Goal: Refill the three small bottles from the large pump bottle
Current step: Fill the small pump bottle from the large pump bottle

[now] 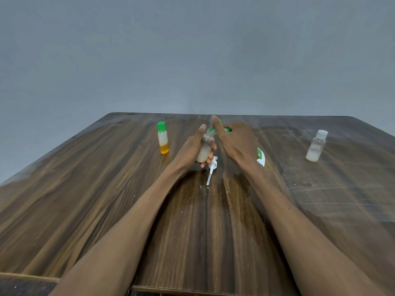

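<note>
Head view: both hands mid-table, large bottle tipped over a small one.
Left hand (193,146) wraps a clear small bottle (204,151), uncapped and upright, part full of whitish liquid. Right hand (236,138) grips the large bottle (261,157), tilted with its green neck at the small bottle's mouth (mostly hidden behind the hand). White pump head (212,169) lies on the wooden table (106,189) just beside the left fingers. Green-capped bottle (163,138) stands left; white-capped bottle (316,145) stands well apart, right.
</note>
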